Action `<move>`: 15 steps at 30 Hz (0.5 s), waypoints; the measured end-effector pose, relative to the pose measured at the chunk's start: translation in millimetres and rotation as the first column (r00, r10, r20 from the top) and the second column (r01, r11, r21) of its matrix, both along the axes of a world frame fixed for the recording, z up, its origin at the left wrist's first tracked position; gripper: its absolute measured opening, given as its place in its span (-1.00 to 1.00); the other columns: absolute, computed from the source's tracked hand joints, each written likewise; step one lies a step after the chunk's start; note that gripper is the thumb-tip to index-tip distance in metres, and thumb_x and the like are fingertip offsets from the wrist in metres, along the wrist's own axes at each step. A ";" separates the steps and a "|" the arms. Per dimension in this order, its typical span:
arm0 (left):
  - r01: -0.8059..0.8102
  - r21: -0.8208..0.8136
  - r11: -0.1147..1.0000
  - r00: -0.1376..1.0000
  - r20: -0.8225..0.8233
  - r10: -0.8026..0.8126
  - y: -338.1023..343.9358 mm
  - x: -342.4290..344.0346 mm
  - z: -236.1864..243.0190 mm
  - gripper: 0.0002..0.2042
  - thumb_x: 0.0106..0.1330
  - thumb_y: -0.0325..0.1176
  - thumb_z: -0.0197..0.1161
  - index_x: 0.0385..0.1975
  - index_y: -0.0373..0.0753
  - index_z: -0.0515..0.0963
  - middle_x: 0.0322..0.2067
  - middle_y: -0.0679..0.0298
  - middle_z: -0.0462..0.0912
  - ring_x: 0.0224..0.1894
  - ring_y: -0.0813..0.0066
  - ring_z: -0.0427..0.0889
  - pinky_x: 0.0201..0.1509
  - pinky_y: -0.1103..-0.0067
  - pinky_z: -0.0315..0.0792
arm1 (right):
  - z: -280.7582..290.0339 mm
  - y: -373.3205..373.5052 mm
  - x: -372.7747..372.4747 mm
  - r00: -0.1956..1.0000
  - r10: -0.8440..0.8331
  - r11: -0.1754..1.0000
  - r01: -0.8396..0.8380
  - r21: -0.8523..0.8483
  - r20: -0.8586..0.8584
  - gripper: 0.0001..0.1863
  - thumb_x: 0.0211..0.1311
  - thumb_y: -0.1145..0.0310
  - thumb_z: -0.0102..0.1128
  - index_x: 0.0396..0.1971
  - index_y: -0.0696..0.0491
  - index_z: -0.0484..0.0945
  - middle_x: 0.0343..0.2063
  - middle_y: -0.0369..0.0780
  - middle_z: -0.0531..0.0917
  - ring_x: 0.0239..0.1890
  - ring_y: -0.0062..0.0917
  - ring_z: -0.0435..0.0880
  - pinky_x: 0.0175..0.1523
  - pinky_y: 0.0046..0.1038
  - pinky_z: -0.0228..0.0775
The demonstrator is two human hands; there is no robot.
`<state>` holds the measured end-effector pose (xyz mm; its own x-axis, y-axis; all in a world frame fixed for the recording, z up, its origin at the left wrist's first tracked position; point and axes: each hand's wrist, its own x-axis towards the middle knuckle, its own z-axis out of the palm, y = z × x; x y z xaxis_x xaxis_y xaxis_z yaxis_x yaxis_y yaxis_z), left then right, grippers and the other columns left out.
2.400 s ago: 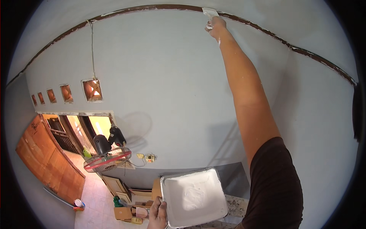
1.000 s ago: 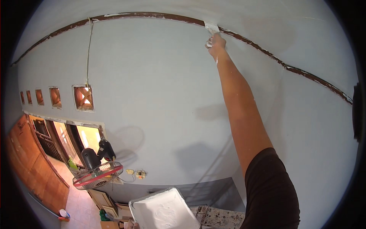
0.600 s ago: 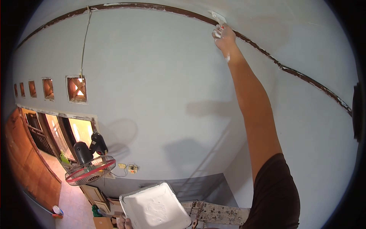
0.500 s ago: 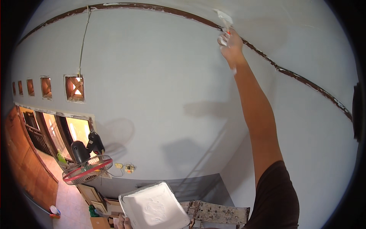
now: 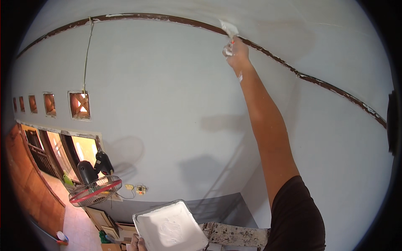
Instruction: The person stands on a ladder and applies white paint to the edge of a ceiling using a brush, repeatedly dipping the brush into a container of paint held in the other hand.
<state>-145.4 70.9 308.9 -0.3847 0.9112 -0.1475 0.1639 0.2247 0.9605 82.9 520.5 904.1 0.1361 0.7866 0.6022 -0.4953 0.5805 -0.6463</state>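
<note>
High at the top, my right hand (image 5: 238, 52) is closed round a paintbrush (image 5: 229, 28) with white bristles. The bristles lie against the pale ceiling, just beyond the dark brown trim (image 5: 268, 53) where wall and ceiling meet. White smears mark the fingers and wrist of that arm. Low in the picture, my left hand (image 5: 136, 243) grips the left edge of a square white tray (image 5: 193, 228), partly cut off by the lower border. Thick white paint (image 5: 169, 230) lies in the tray.
A speckled plank (image 5: 236, 235) is behind the tray. At left stand a fan (image 5: 95, 190) with a red-ringed cage, a window and a wooden door (image 5: 35, 175). A cord (image 5: 87, 54) hangs down the wall from the trim, and outlets (image 5: 140, 190) sit low on it.
My right hand with the paintbrush has moved left along the trim. The view has shifted slightly, so the wall sits lower in the picture. My left hand still holds the tray.
</note>
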 end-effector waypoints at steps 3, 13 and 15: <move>-0.184 -0.166 0.969 0.773 0.584 0.247 -7.7 0.5 21.7 -0.50 0.67 -0.19 -0.17 0.52 -0.21 0.17 0.51 0.12 0.20 0.52 0.18 0.18 0.59 0.37 0.05 | 8.2 -43.9 -8.2 0.998 0.014 1.000 -0.012 0.018 -0.069 -0.77 0.47 0.35 0.07 -0.43 0.11 0.40 -0.57 -0.32 0.32 -0.66 -0.61 0.20 -0.57 -0.47 0.00; 0.000 0.367 0.930 0.985 -0.160 0.064 -12.4 -20.5 -35.6 -0.59 0.61 -0.34 0.00 0.37 -0.34 0.36 0.40 -0.02 0.35 0.45 0.06 0.28 0.55 0.26 0.12 | -70.9 -217.9 36.9 0.970 -0.213 0.914 0.241 0.327 -0.118 -0.67 0.47 0.13 0.15 -0.44 0.02 0.39 -0.65 -0.42 0.20 -0.70 -0.71 0.07 -0.62 -0.57 -0.14; -0.005 0.286 0.958 0.980 -0.191 0.063 -7.5 -23.1 -58.3 -0.56 0.62 -0.27 0.02 0.40 -0.29 0.35 0.38 0.02 0.38 0.43 0.06 0.31 0.53 0.25 0.15 | -71.9 -234.3 39.1 0.957 -0.243 0.891 0.285 0.353 -0.160 -0.66 0.48 0.12 0.15 -0.45 0.01 0.38 -0.67 -0.44 0.17 -0.72 -0.72 0.05 -0.63 -0.58 -0.17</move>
<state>-168.6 63.4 250.6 -0.4115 0.8901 0.1959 0.3522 -0.0430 0.9349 122.1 286.2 832.2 0.3883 0.4370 0.8113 -0.3452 0.8853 -0.3117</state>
